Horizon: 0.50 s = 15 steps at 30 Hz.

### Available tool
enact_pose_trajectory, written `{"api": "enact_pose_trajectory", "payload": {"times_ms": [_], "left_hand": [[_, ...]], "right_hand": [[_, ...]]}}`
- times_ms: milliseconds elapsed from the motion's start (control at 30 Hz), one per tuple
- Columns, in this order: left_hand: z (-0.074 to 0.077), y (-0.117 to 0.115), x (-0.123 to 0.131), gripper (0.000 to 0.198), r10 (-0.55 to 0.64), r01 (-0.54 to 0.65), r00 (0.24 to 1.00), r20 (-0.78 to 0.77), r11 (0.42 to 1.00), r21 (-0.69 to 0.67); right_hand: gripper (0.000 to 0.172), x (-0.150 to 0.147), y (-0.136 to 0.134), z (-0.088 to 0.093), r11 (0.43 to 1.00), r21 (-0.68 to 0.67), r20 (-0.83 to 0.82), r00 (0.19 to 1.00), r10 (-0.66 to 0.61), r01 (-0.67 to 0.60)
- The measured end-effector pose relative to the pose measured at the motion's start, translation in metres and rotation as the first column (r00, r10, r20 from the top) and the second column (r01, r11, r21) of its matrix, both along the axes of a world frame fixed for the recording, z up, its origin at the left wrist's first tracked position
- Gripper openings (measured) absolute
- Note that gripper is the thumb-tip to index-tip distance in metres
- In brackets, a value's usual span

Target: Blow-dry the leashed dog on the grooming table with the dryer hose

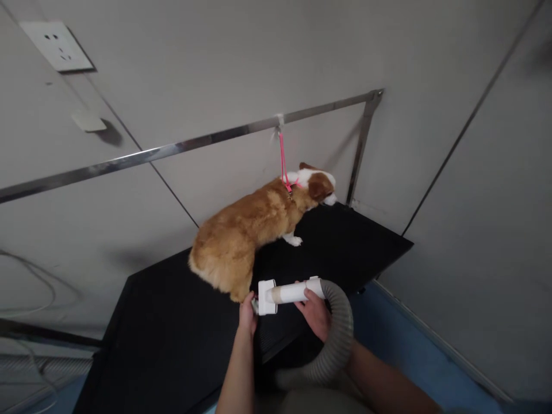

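Note:
A brown and white dog (248, 221) stands on the black table (340, 241), its head turned to the right. A pink lead (283, 158) runs from its neck up to a metal rail. My right hand (317, 315) grips the white tube (295, 292) of a vacuum grooming tool, whose wide white head (267, 297) points left. From the tube's right end a grey ribbed hose (342, 322) curves down toward my body. Close to the dog's hind leg, my left hand (247, 315) is closed beside the head, on something small and pale that I cannot make out.
The metal rail (202, 141) crosses above the table's back side, with an upright post (361, 149) at the right. Behind it rises a grey wall (207, 63) with a white socket (58, 46). A thin cable (47, 282) hangs at the left. Blue floor (401, 345) shows at the right.

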<state>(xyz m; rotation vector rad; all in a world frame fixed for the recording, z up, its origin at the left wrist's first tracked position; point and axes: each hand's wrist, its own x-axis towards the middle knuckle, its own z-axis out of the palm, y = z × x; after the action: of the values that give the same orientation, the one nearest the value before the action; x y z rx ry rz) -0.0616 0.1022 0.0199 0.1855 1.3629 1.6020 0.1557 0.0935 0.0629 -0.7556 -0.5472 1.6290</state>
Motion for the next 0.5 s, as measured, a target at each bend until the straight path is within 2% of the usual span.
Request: {"api": "enact_pose_trajectory", "payload": {"times_ms": [100, 233, 400, 500], "left_hand": [[0.001, 0.002, -0.003, 0.022, 0.003, -0.003, 0.999, -0.038, 1.000, 0.009], [0.018, 0.018, -0.013, 0.020, -0.009, 0.016, 0.983, -0.182, 0.999, 0.037], [0.020, 0.027, -0.017, 0.029, -0.056, 0.059, 0.997, -0.060, 0.997, 0.055], [0.018, 0.030, -0.018, 0.024, -0.041, 0.045, 0.996, -0.078, 0.998, 0.052]], "right_hand": [[0.050, -0.001, -0.004, 0.005, 0.995, -0.100, -0.093, 0.996, -0.007, -0.002], [0.054, -0.003, -0.009, 0.010, 0.994, -0.112, -0.101, 0.994, -0.030, 0.018], [0.051, -0.002, -0.006, 0.009, 0.994, -0.103, -0.128, 0.990, -0.050, 0.037], [0.054, -0.001, -0.008, 0.010, 0.996, -0.088, -0.106, 0.994, -0.013, 0.004]]}}
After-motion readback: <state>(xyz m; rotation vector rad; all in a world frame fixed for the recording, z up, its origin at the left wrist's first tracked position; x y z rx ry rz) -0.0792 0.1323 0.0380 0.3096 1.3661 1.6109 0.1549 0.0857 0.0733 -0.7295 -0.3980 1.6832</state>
